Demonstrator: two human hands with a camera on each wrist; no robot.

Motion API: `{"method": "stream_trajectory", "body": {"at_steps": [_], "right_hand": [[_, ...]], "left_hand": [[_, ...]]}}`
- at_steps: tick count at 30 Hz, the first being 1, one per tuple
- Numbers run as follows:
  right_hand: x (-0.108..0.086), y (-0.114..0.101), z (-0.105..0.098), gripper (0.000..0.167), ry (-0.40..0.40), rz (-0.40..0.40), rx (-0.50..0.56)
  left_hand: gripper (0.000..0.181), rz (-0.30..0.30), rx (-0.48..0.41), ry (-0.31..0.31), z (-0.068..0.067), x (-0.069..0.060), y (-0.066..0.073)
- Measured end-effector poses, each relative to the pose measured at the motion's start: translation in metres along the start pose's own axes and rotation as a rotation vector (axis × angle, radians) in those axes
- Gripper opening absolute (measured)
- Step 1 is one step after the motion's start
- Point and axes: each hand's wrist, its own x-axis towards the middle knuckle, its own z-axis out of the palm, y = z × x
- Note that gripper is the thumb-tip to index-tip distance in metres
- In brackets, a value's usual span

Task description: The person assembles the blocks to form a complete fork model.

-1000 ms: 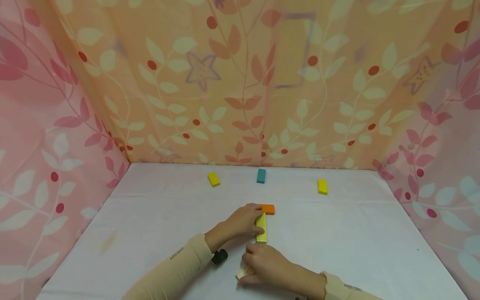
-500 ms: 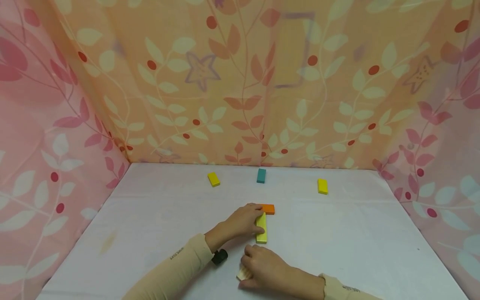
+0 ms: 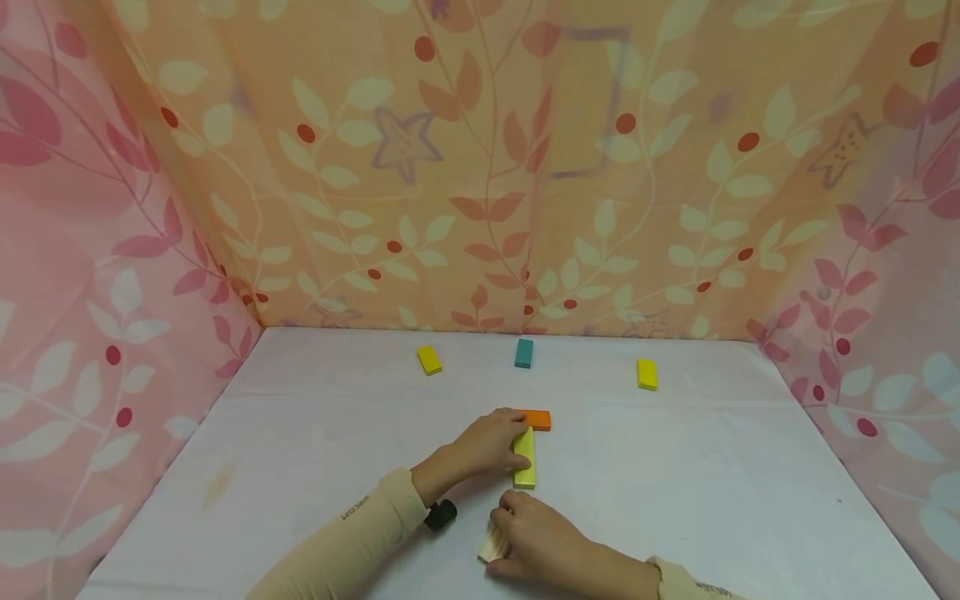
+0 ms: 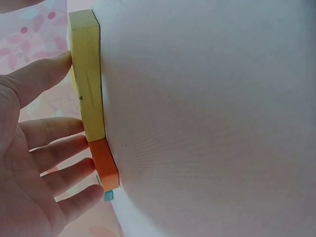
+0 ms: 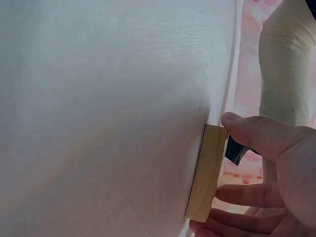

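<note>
My left hand (image 3: 491, 443) rests on a pale yellow block (image 3: 524, 467) and an orange block (image 3: 537, 420), which lie end to side on the white table. In the left wrist view its fairly straight thumb and fingers touch the tops of the yellow block (image 4: 88, 74) and the orange block (image 4: 104, 165). Nearer the body, my right hand (image 3: 543, 537) grips a plain wooden block (image 3: 493, 543) lying on the table, partly hidden by the hand. In the right wrist view the thumb is at one end of the wooden block (image 5: 207, 173), the fingers toward the other.
At the back of the white table (image 3: 720, 475) lie a yellow block (image 3: 429, 360), a teal block (image 3: 524, 353) and another yellow block (image 3: 647, 374). Patterned cloth walls (image 3: 480, 167) enclose the back and sides. A black device (image 3: 441, 515) sits at the left wrist.
My right hand has shifted slightly right, and the wooden block with it has turned a little. The left hand and the blocks under it look still.
</note>
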Motion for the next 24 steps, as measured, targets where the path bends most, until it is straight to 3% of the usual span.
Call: {"method": "stream_trajectory", "body": {"at_steps": [12,24], "right_hand": [[-0.005,0.01,-0.002,0.039,0.039,-0.051,0.021],[-0.01,0.025,-0.004,0.041,0.03,-0.062,0.073]], "left_hand": [[0.056,-0.016,-0.006,-0.012,0.001,-0.001,0.0],[0.055,-0.041,-0.029,-0.025,0.001,0.002,-0.001]]}}
